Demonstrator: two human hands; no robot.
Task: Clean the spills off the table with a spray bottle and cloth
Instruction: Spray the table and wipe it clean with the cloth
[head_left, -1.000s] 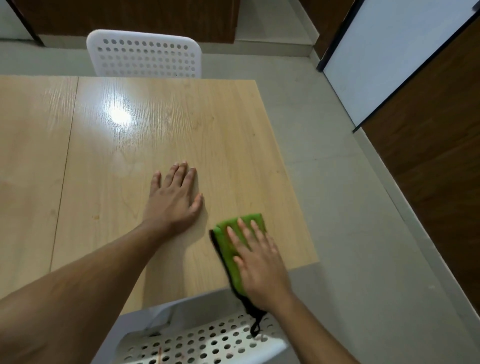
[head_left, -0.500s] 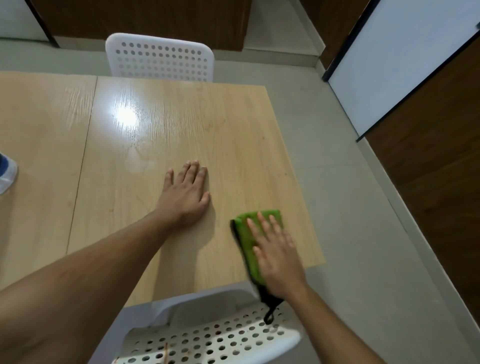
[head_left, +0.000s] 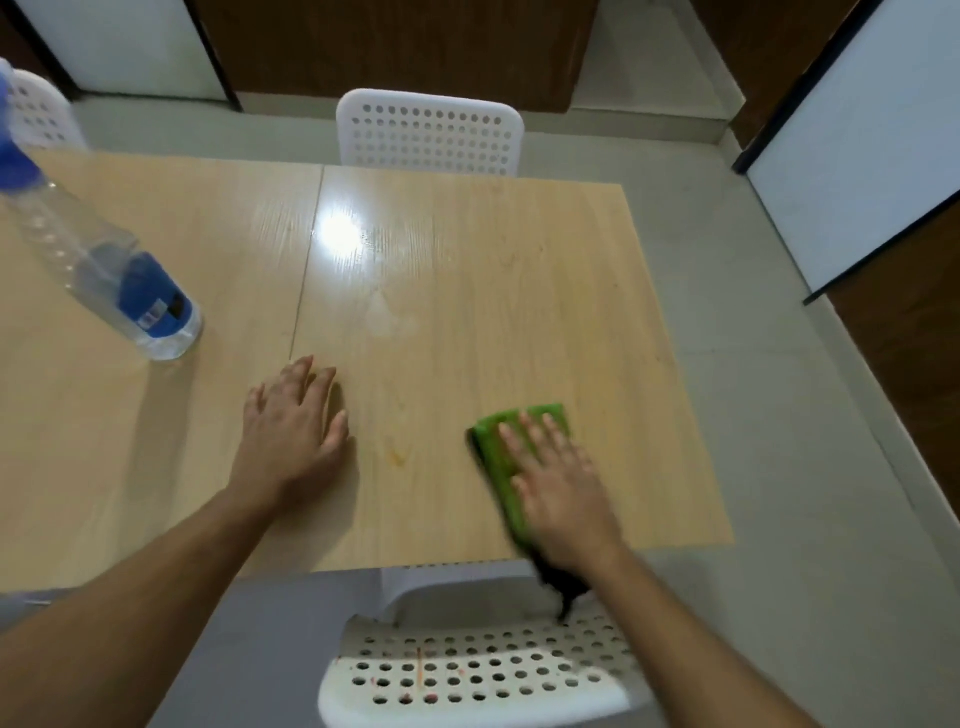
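Two flat hands, left hand (head_left: 293, 431) on table (head_left: 467, 270), right hand (head_left: 561, 488) fingers straight on one green cloth (head_left: 498, 447), one spray bottle (head_left: 104, 265).

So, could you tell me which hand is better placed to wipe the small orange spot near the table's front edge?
Probably the right hand: it already presses flat on the green cloth, just right of the orange spot. The left hand lies bare on the table, holding nothing.

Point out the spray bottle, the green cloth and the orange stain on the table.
spray bottle (head_left: 148, 299): head view, on its blue label.
green cloth (head_left: 498, 457): head view, on its bare left part.
orange stain (head_left: 397, 457): head view, on its middle.
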